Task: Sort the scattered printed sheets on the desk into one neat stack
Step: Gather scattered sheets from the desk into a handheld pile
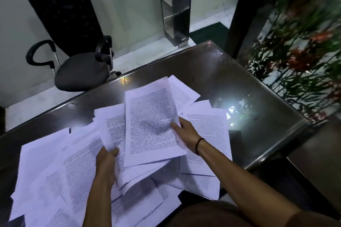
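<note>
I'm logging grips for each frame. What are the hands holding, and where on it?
Both hands hold printed sheets. The right hand pinches a bundle of sheets at its right edge; the left hand grips a sheet at its lower edge.

I am counting two hands: the left hand point(107, 160) and the right hand point(186, 134). I am seeing one bench point(249, 86), one black office chair point(73, 42) and one wristband point(198, 144), on the right wrist. One leafy plant point(304, 42) with red flowers is showing at the right. The printed sheets point(153, 120) are overlapping too much for an exact count; I am making out well over a dozen.
</note>
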The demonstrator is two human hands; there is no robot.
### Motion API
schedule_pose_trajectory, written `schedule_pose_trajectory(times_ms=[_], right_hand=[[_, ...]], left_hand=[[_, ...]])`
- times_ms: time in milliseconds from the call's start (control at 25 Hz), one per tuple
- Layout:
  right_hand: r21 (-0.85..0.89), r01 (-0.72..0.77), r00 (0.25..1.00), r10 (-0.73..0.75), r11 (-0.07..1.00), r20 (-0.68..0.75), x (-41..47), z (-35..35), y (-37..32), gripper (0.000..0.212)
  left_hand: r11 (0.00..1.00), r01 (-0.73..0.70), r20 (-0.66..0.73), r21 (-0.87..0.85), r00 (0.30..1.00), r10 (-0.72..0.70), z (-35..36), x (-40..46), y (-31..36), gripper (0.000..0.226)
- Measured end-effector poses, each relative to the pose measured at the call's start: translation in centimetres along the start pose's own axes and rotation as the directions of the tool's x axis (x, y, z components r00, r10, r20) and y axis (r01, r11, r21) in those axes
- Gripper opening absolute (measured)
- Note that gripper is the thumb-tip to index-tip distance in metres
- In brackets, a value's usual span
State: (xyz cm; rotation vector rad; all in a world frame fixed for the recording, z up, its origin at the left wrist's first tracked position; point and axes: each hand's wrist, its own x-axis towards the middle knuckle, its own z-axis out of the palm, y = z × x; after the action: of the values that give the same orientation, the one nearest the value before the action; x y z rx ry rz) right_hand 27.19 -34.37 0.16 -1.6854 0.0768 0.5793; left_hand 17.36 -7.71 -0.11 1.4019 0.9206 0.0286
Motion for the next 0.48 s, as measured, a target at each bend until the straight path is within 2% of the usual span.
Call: schedule_pose_trajectory(times_ms=[80,200,320,400,480], right_hand=[[-0.088,-0.041,0.999,0.041,0.995,-0.001,0.2,-1.6,0.7,0.032],[-0.307,-0.09,0.996,0.09,0.947,-0.014,0.3,-2.5,1.4,0.033],[-0.233,-0.1,0.994,0.087,0.967,-0.065,-0.1,-3.0,1.5,0.037],[-0.213,-0.075,0.997,0.073,0.974,-0.018,-0.3,-3.3,1.4,0.047],[-0.248,-0.041,0.998,0.052,0.968,0.039,-0.1,-3.7,2.0,0.049]], left_hand=[[1.0,0.022,0.02,0.018,1.0,-0.022,1.0,0.5,0.2,0.032],[0.998,-0.018,0.147,0.067,0.989,0.007,3.2,0.1,1.4,0.03],[0.994,-0.064,0.184,0.085,0.982,0.048,5.9,-1.1,2.2,0.024],[0.998,0.0,0.137,0.06,0.991,-0.008,6.9,-1.4,2.1,0.029],[0.996,0.088,0.108,-0.005,0.99,-0.087,7.8,-1.6,1.8,0.037]])
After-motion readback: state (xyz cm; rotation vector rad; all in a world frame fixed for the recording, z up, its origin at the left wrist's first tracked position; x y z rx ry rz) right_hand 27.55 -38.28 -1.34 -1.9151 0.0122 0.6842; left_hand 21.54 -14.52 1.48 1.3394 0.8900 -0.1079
